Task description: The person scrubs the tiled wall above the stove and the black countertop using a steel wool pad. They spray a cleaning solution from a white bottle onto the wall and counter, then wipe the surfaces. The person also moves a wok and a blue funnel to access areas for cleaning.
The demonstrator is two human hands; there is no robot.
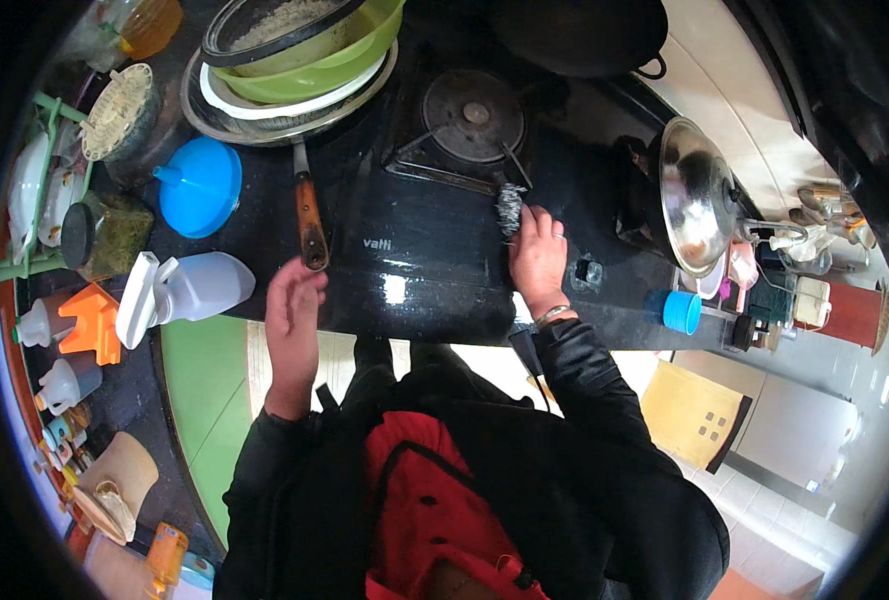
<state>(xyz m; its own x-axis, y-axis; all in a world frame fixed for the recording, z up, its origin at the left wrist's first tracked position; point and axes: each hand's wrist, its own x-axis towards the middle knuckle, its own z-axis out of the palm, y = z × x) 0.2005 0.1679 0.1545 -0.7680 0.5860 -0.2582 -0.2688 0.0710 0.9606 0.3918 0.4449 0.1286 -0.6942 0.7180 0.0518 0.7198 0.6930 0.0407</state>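
My right hand [538, 259] presses a steel-wool scrubber [510, 212] onto the black glass top of a gas hob [437, 232], just in front of a burner [474, 116]. A metal bracelet and a ring are on that hand. My left hand [293, 307] is at the hob's front left, its curled fingers at the end of a brown wooden handle [309, 217]. Whether they grip it is unclear. The handle's metal shank runs beneath a wide metal pan [287, 140], which hides the tool's head. Wet, shiny patches show on the glass.
A green bowl [309, 82] and other vessels are stacked in the pan. At left are a blue funnel [201, 187], a spray bottle [204, 289] and a jar [118, 232]. A dark wok [587, 34] is behind; a domed metal lid [696, 195] stands right, beyond a control knob [587, 271].
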